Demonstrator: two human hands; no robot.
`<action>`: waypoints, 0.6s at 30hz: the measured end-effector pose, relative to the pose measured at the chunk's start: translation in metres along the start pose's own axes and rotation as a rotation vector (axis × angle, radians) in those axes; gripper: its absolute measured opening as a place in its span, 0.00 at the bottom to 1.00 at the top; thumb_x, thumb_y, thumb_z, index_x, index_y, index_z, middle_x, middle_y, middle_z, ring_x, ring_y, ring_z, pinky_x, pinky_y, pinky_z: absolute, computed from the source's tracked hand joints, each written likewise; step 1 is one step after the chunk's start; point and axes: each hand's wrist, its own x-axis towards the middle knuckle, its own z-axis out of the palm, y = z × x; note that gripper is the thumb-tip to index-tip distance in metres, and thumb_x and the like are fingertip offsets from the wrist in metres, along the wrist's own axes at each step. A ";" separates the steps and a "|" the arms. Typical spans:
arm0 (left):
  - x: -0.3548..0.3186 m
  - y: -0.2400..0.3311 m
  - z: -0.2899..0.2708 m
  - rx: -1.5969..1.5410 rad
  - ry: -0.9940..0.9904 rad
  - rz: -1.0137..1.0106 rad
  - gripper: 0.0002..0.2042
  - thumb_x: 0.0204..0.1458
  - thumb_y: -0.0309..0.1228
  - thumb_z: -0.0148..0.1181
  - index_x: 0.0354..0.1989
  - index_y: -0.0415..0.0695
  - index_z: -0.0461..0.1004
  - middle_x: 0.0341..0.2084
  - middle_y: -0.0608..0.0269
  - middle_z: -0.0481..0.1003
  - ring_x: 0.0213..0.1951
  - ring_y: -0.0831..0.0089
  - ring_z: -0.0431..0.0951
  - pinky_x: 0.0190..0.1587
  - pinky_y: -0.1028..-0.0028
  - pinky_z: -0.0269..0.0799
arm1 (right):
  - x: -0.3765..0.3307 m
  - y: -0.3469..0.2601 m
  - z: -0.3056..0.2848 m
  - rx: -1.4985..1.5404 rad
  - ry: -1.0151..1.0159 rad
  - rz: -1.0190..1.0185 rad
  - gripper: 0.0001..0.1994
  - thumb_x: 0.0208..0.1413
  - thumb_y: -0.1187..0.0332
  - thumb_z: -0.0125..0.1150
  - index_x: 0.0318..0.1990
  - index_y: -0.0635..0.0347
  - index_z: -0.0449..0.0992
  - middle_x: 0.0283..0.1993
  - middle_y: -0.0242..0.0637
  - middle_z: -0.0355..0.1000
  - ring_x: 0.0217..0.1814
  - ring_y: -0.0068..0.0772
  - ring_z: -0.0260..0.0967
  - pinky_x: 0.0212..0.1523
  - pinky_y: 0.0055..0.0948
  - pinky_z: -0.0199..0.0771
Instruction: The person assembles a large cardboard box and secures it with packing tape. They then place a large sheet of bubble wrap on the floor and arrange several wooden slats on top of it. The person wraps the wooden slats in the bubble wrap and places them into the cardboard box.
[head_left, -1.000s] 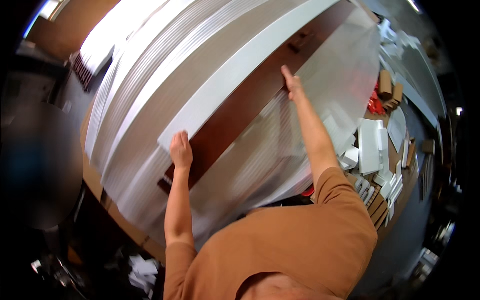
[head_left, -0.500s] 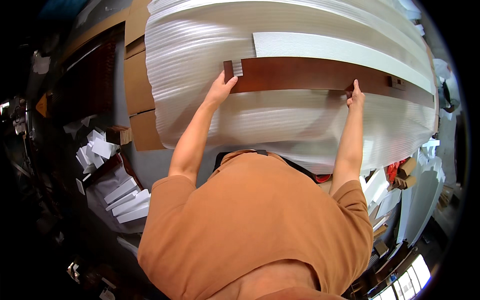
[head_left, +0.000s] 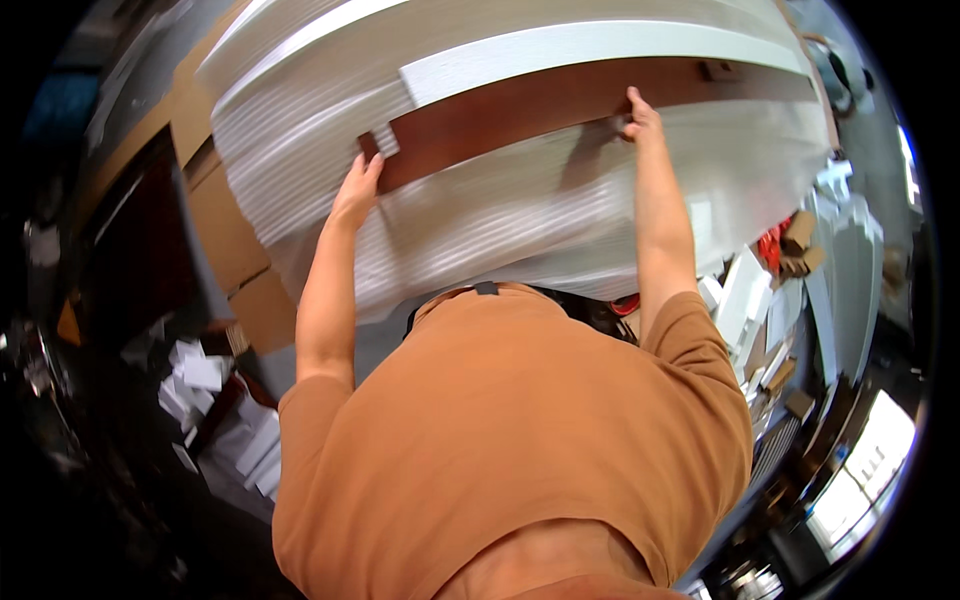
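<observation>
**Two-handed hold on long flat reddish-brown board [head_left: 510, 108], above ribbed sheet**

Find, as largest item, a wide translucent white ribbed foam sheet [head_left: 480, 225], spread across the upper middle with wavy ridges and an uneven left border.

Note next an orange-brown short-sleeved cloth shirt [head_left: 520, 400], worn by the person and filling the lower middle.

Find the board lying lengthwise across the sheet, slanting up from left to right, with a shadow below its near edge beside the right grip. Cannot tell whether raised clear of the sheet along its whole length.

Record a long narrow bright-white strip [head_left: 580, 43] along the board's far edge, stopping short of the board's left end. Cannot tell whether touching or partly underneath.

Note flat tan cardboard panels [head_left: 222, 215] beside the sheet's left border, white slabs and blocks [head_left: 740, 300] heaped at right, and a smaller jumble of white pieces [head_left: 195, 375] at lower left.

Observe the left hand [head_left: 355, 195] closed at the board's near left corner, thumb against the face. Observe the right hand [head_left: 645, 120] clasping the near edge right of centre, thumb laid over the face, fingers curled below. Cannot tell how far either set of fingers reaches underneath.

Log lastly a crumpled bright-red item [head_left: 770, 245] among the right-hand heap, and a small pale striped rectangular patch [head_left: 385, 139] near the board's left end.
</observation>
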 end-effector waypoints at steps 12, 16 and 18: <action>0.025 -0.020 -0.016 0.038 -0.006 -0.094 0.26 0.56 0.54 0.47 0.57 0.52 0.59 0.35 0.66 0.64 0.37 0.68 0.63 0.49 0.51 0.61 | -0.120 -0.021 0.041 -0.076 0.204 -0.298 0.30 0.44 0.60 0.71 0.46 0.80 0.69 0.46 0.56 0.72 0.48 0.43 0.71 0.47 0.35 0.70; 0.013 -0.006 -0.007 0.121 0.057 -0.065 0.28 0.58 0.53 0.45 0.59 0.46 0.58 0.24 0.64 0.60 0.28 0.72 0.61 0.46 0.55 0.65 | -0.105 -0.018 0.038 -0.080 0.125 -0.319 0.35 0.45 0.60 0.70 0.49 0.84 0.62 0.40 0.55 0.73 0.40 0.40 0.73 0.39 0.35 0.72; 0.013 -0.001 -0.005 0.103 0.051 -0.096 0.28 0.58 0.53 0.45 0.59 0.46 0.57 0.24 0.64 0.60 0.28 0.72 0.61 0.49 0.54 0.63 | -0.096 -0.018 0.034 -0.103 0.138 -0.343 0.38 0.45 0.59 0.70 0.51 0.87 0.57 0.36 0.53 0.72 0.32 0.36 0.71 0.31 0.34 0.72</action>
